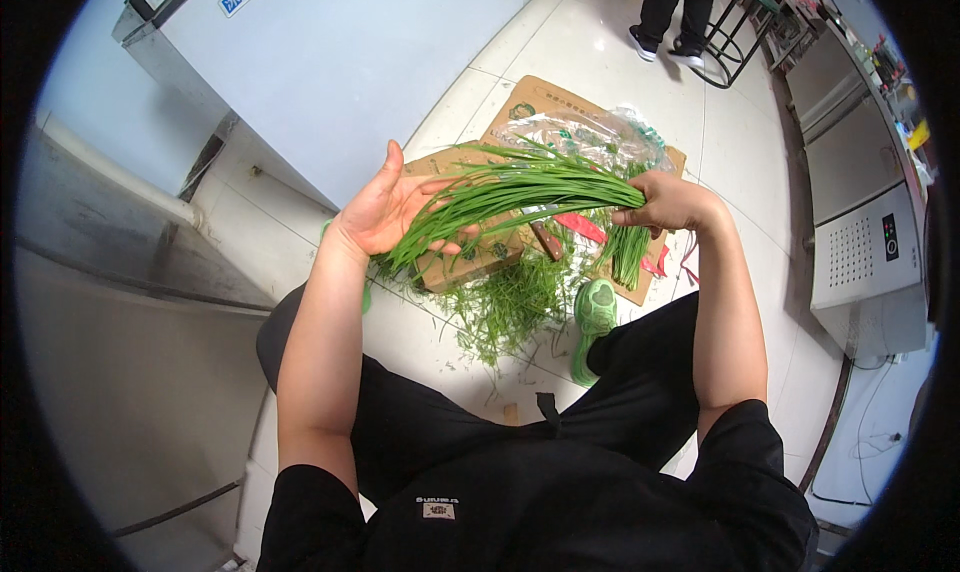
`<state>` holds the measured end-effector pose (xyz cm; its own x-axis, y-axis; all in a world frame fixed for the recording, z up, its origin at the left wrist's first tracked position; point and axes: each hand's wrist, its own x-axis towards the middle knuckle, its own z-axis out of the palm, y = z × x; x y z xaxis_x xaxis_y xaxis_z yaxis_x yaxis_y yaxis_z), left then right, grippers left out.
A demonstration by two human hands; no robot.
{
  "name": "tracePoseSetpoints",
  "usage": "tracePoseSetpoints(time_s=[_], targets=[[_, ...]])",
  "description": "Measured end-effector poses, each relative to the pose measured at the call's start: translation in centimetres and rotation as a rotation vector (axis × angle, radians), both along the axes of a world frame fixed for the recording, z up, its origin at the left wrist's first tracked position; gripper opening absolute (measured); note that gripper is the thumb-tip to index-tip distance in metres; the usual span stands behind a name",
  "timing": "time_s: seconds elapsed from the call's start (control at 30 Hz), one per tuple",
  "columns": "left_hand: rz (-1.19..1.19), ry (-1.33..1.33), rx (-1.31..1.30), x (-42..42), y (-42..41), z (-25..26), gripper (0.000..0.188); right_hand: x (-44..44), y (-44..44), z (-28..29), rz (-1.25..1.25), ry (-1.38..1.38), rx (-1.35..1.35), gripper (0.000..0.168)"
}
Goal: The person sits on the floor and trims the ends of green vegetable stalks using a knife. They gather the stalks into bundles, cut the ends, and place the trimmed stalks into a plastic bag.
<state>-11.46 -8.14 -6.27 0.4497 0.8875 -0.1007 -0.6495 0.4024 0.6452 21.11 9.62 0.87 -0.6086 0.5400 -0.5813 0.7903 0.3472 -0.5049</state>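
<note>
A long bunch of green garlic chives (532, 182) stretches sideways in front of me. My right hand (671, 201) grips it at the stalk end. Palm up and fingers apart, my left hand (397, 208) lies beside and partly behind the leafy tips; whether it bears any weight I cannot tell. Under the bunch stands a cardboard box (472, 261). A second bundle of chives (628, 257) rests on the flattened cardboard (540, 96), below my right hand. Near the box lies a knife with a brown handle (547, 242), its blade partly hidden.
Loose chive scraps (510, 302) litter the tiled floor by my green shoe (596, 309). Clear plastic wrap (592, 133) and a red strip (581, 227) lie on the cardboard. A white chest freezer (337, 62) borders the left, a steel cabinet (866, 249) the right. Another person's legs (679, 9) stand near a stool (739, 36).
</note>
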Motion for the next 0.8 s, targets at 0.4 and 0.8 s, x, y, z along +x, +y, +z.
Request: tracePoseSetpoints(time_s=[0.4,0.8], targets=[[0.397,0.095,-0.156,-1.3,0.6,-1.8,0.086,0.8,0.5,0.2,-0.167,0.167,-0.065,0.028],[0.480,-0.291,-0.367,9.9,2.9,-4.7,0.083,-8.4,-5.9,-6.7,-0.487,0.926,0.115,0.025]])
